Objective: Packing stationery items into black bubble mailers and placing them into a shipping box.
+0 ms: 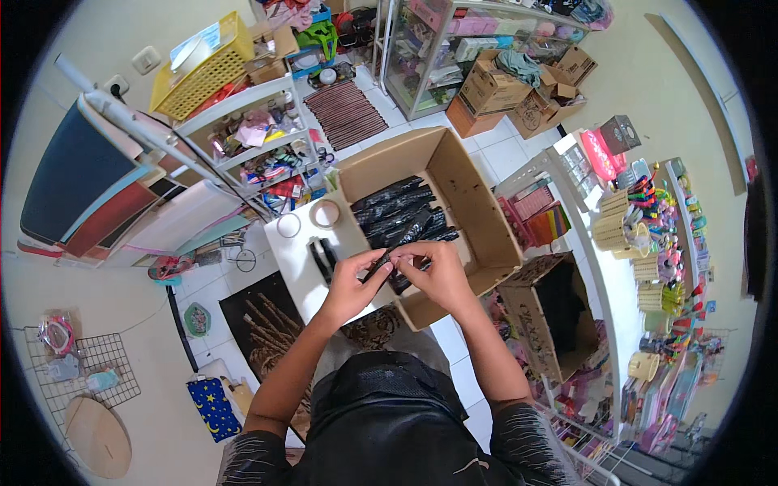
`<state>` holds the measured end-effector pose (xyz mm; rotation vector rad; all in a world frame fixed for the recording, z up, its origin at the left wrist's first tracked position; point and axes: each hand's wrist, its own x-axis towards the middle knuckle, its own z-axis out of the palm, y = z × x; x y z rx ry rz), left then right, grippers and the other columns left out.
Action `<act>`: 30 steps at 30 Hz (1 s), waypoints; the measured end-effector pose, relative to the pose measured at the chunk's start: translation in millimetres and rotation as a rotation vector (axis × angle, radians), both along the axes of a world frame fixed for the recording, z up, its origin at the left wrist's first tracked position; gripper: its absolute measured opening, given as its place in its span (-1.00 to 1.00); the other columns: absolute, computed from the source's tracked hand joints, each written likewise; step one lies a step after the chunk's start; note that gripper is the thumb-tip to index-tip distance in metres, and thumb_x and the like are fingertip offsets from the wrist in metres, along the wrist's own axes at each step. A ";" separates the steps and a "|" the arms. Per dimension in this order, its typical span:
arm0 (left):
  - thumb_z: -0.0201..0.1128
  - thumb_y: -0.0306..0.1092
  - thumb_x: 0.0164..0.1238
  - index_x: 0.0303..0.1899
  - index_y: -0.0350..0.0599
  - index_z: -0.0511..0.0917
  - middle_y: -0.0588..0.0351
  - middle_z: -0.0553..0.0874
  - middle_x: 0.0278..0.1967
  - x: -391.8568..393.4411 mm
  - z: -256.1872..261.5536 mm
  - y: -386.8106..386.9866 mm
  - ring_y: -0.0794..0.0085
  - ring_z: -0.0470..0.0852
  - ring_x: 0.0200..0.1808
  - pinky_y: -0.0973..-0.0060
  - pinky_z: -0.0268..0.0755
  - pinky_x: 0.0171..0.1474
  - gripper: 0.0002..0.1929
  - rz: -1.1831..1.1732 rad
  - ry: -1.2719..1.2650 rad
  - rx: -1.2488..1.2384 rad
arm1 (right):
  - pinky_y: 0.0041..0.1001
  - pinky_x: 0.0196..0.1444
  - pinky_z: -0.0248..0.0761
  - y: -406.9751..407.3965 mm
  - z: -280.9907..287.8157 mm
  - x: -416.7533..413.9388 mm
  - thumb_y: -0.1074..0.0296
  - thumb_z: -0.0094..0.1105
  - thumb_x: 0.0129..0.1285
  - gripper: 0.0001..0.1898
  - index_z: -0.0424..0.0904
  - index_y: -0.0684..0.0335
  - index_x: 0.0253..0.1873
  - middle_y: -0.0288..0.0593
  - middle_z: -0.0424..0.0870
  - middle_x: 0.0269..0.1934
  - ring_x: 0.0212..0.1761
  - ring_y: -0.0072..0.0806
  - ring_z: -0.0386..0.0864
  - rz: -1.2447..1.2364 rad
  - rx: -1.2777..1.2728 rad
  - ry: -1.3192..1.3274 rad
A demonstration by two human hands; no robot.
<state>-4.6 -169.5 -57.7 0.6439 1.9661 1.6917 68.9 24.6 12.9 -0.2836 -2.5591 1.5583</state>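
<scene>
Both of my hands meet at the near edge of an open cardboard box [471,200]. My left hand [358,282] pinches one end of a slim black plastic-wrapped bundle [410,234], and my right hand [434,273] has its fingertips on the same piece. Inside the box lie several similar black wrapped bundles [389,203] in a pile. Left of the box, on a white tabletop [298,261], are a roll of tape [325,214], a paler ring-shaped roll [289,225] and black rolls [323,258] standing on edge.
A second cardboard box [532,316] with dark contents stands at the right, beside a white shelf [614,291] of small goods. A shelf rack [225,121] with a yellow basket [206,73] is at the upper left. More cartons [495,85] sit by a glass cabinet [425,54].
</scene>
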 end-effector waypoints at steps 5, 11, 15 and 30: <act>0.44 -0.37 0.68 0.39 -0.33 0.72 0.05 0.90 0.09 10.6 2.0 79.0 0.54 0.80 0.04 0.53 0.75 -0.22 -0.61 0.033 -0.205 0.086 | -0.37 -0.27 0.66 75.5 -9.6 2.2 0.44 0.51 0.33 -0.82 0.95 0.25 -0.01 -0.01 0.93 -0.22 -0.40 -0.31 0.82 -0.028 0.033 0.003; 0.37 -0.40 0.73 0.42 -0.25 0.71 0.10 0.89 0.04 20.2 1.0 153.1 0.60 0.79 -0.03 0.55 0.74 -0.19 -0.63 0.091 -0.265 0.050 | -0.32 -0.13 0.60 151.9 -11.5 -0.4 0.35 0.56 0.31 -0.84 0.96 0.18 -0.05 -0.08 0.91 -0.27 -0.42 -0.27 0.78 0.025 0.169 -0.020; 0.37 -0.36 0.75 0.42 -0.22 0.73 0.20 0.87 -0.02 23.7 -1.2 179.9 0.67 0.73 -0.13 0.57 0.71 -0.20 -0.64 0.117 -0.375 0.091 | -0.46 -0.37 0.49 180.9 -26.0 -2.5 0.46 0.58 0.31 -0.86 0.92 0.28 -0.07 -0.10 0.89 -0.32 -0.49 -0.49 0.67 0.059 0.139 0.057; 0.42 -0.30 0.74 0.37 -0.22 0.76 0.23 0.89 0.03 11.4 -9.8 173.2 0.66 0.76 -0.05 0.57 0.65 -0.14 -0.65 0.127 -0.540 0.057 | -0.32 0.18 0.34 225.9 -29.2 -15.8 0.27 0.66 0.28 -0.72 0.94 0.02 0.08 -0.32 0.81 -0.12 -0.05 -0.41 0.67 0.343 0.330 0.193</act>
